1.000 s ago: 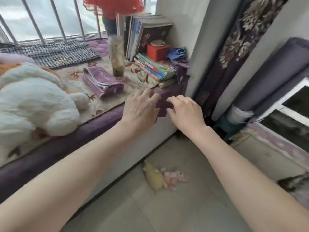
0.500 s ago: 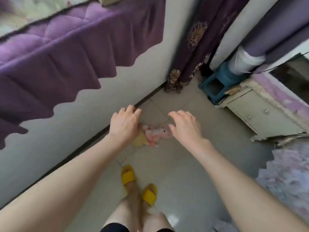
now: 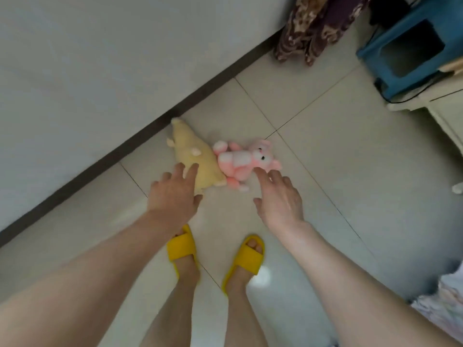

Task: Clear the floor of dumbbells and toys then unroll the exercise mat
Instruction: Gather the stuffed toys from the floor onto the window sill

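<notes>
Pale glossy floor tiles meet a white wall along a dark baseboard. Right of the wall hangs a patterned purple curtain; beyond it stands a blue plastic stool, beside a cream cabinet.

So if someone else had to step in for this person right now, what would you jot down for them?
Left hand: open, fingers spread over the near end of the yellow plush toy, no grip yet.
Right hand: open, fingertips at the pink plush toy, nothing held.
Both toys lie touching on the tiled floor, close to the wall's dark skirting.
Done: nothing that shows here; both toys are still down.
Left: pick up both toys and put them away, clear any dumbbells, unroll the mat. No dumbbells or mat in view.
</notes>
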